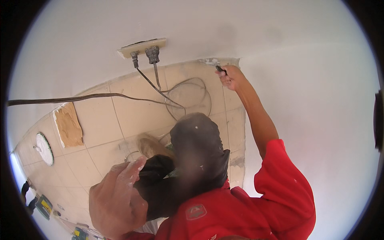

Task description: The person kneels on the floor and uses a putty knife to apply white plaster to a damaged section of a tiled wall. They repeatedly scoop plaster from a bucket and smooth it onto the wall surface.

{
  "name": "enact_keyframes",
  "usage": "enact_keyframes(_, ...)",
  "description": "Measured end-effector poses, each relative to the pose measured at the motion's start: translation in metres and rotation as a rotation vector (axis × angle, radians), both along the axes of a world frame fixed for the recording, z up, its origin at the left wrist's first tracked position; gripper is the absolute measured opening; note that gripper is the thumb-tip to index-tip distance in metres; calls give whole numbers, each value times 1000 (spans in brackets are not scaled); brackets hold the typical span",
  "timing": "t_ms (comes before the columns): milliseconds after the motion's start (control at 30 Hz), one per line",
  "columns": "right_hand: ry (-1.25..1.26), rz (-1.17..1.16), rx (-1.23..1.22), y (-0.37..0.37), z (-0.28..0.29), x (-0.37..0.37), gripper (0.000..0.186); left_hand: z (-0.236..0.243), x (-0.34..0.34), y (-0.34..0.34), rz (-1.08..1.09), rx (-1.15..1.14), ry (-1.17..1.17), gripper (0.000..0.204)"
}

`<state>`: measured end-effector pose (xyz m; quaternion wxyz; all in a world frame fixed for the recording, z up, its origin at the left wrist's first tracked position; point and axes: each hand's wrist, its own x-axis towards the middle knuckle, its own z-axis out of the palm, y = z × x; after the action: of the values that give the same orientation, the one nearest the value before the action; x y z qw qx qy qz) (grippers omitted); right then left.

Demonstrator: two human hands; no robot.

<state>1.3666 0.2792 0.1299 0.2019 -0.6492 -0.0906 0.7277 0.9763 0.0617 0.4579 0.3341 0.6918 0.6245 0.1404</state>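
My right hand (231,77), at the end of an outstretched arm, grips a putty knife (220,70) by its dark handle. White paste (212,62) covers the blade, which is at the foot of the white wall (192,28), where it meets the tiled floor near the corner. My left hand (119,200) is large and close at the lower left, beside my bent knee in dark trousers. Its fingers are loosely extended, whitish smears mark them, and I see nothing held in it.
Two dark plugs (152,55) sit in a wall socket plate (160,42). Their cables (120,95) trail across the floor tiles (132,116) into a loop. A brown board (68,125), a round white lid-like disc (44,149) and green-yellow packages (45,206) are at the left.
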Motion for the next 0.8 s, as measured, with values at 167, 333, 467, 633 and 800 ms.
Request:
enact_keyframes(167,-94,190,150,29,-99,10,13,-3,0,8,-74,5,-66,63)
enact_keyframes(333,-306,541,363,-6,-96,21,17,-1,-4,0,-42,-36,13,64)
enact_keyframes(467,-290,566,557,8,-128,61,19,-2,1,3,-5,7,-13,64)
enact_keyframes(633,-11,306,275,15,-153,54,25,-5,-2,5,-42,-37,-19,63)
enact_keyframes(800,-12,-15,101,9,-81,-32,27,-2,5,0,11,-26,16,65)
